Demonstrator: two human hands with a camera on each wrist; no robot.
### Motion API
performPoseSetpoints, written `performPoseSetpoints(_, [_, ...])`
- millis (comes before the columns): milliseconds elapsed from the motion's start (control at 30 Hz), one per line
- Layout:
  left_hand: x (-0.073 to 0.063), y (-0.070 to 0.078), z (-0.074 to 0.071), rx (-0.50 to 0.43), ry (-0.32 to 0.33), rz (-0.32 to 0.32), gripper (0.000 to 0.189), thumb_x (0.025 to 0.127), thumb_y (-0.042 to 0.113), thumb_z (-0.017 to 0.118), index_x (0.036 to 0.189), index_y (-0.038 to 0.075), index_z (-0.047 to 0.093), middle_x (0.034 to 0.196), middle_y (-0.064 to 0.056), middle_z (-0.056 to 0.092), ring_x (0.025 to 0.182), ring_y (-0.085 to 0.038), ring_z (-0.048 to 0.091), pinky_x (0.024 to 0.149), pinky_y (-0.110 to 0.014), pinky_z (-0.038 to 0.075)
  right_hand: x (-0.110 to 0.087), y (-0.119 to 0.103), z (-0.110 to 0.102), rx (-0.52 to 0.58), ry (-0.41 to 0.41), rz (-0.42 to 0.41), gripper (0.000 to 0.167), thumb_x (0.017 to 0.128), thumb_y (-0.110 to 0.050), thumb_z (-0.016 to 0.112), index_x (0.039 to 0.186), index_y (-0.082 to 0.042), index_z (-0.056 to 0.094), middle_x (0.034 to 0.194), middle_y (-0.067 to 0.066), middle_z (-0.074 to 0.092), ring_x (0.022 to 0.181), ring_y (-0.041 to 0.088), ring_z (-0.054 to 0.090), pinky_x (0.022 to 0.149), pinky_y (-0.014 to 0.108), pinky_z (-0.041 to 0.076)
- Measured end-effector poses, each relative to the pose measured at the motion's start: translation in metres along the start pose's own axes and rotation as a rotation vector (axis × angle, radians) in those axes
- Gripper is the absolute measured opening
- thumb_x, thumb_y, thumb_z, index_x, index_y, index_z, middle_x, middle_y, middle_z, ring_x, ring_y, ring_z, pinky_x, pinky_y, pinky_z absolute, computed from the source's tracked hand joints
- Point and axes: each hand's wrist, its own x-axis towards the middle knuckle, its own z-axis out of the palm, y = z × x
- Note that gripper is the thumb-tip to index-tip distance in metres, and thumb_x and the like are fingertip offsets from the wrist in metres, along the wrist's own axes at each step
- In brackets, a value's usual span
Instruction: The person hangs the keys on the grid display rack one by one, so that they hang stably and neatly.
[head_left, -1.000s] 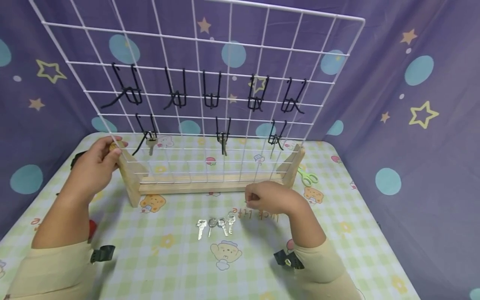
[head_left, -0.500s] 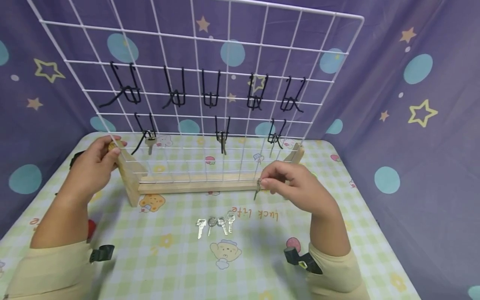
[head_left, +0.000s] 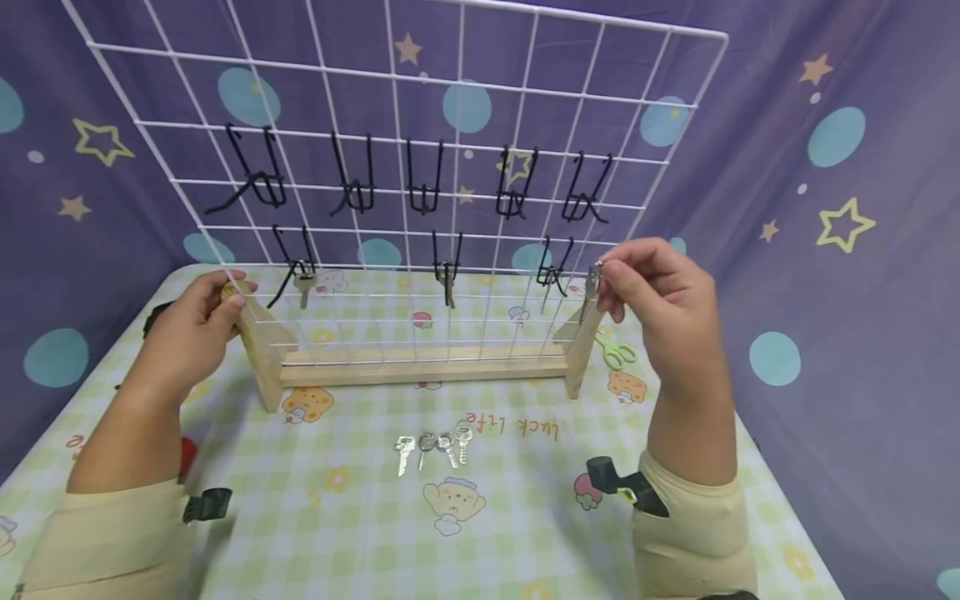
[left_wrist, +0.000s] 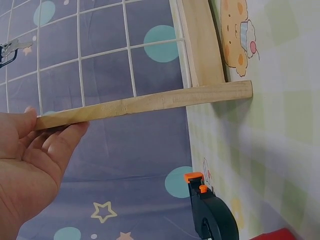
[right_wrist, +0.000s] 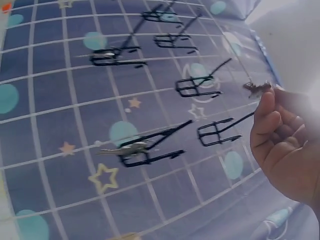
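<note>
A white wire grid rack (head_left: 390, 77) stands in a wooden base (head_left: 423, 372). My left hand (head_left: 180, 342) grips the top of its left wooden side support (left_wrist: 165, 100), thumb on one side and fingers on the other. At the rack's right side, my right hand (head_left: 663, 312) pinches a small silver key (head_left: 590, 286), raised off the table; its bow is between thumb and fingers. Black hooks (head_left: 423, 196) hang in two rows on the grid. Three lower hooks each carry a key, such as the left one (head_left: 304, 287). Several loose keys (head_left: 405, 454) lie in a row on the table.
Green scissors (head_left: 618, 354) lie behind the right support. A red object (head_left: 187, 456), partly hidden, is beside my left forearm. In the left wrist view a black and orange tool (left_wrist: 212, 210) stands near the table. A patterned purple curtain (head_left: 840, 317) encloses the back and sides.
My right hand has picked the key up from near the base and raised it up and right beside the right support. My left hand has stayed on the left support.
</note>
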Motion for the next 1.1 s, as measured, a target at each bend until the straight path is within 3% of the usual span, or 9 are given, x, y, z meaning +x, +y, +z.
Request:
performPoseSetpoints(233, [0.000,-0.001,0.000,-0.003,0.001,0.000,0.056,0.106,0.041,0.026,0.152,0.009,0.027,0.149,-0.016,0.044,0.130,-0.034,0.047,0.100,-0.040,0.049,0.025,-0.007,-0.004,-0.010,0.118,0.019,0.013,0.093,0.004,0.063,0.093,0.016,0.061,0.071,0.015,0.061,0.058,0.021,0.056,0.043,0.024,0.046])
performPoseSetpoints(433, [0.000,-0.001,0.001,-0.006,0.001,0.004,0.055,0.107,0.040,0.027,0.152,0.009,0.028,0.148,-0.017,0.045,0.128,-0.034,0.048,0.100,-0.038,0.049,0.032,-0.002,-0.007,-0.073,0.129,0.126,0.011,0.093,-0.002,0.066,0.094,0.009,0.064,0.073,0.013,0.062,0.060,0.020,0.058,0.048,0.022,0.053])
performPoseSetpoints(500, [0.000,-0.002,0.001,-0.001,0.001,0.004,0.054,0.107,0.040,0.027,0.152,0.010,0.028,0.148,-0.017,0.045,0.128,-0.032,0.049,0.098,-0.031,0.051,0.033,0.002,-0.008,-0.094,0.114,0.144,0.011,0.093,-0.003,0.065,0.095,0.008,0.065,0.074,0.012,0.063,0.061,0.019,0.060,0.050,0.023,0.055])
performPoseSetpoints(600, [0.000,-0.002,-0.001,0.002,0.001,0.006,0.055,0.106,0.041,0.027,0.152,0.010,0.029,0.148,-0.017,0.045,0.128,-0.032,0.049,0.098,-0.030,0.051,0.035,0.008,-0.009,-0.109,0.085,0.156,0.011,0.094,-0.004,0.065,0.096,0.007,0.065,0.075,0.012,0.064,0.062,0.019,0.061,0.050,0.023,0.056])
performPoseSetpoints(867, [0.000,-0.001,0.000,0.009,0.001,-0.001,0.055,0.106,0.041,0.026,0.152,0.010,0.028,0.149,-0.016,0.045,0.128,-0.034,0.048,0.100,-0.040,0.048,0.044,0.021,-0.010,-0.254,0.105,0.208,0.019,0.094,-0.018,0.068,0.095,0.001,0.064,0.075,0.011,0.064,0.060,0.019,0.058,0.041,0.021,0.042])
performPoseSetpoints(1100, [-0.001,0.001,0.000,0.006,0.002,-0.009,0.056,0.106,0.041,0.025,0.153,0.011,0.026,0.149,-0.015,0.044,0.129,-0.033,0.048,0.100,-0.044,0.048,0.054,0.030,-0.008,-0.376,0.166,0.243,0.017,0.094,-0.023,0.068,0.092,-0.006,0.066,0.071,0.006,0.064,0.054,0.016,0.058,0.037,0.021,0.040])
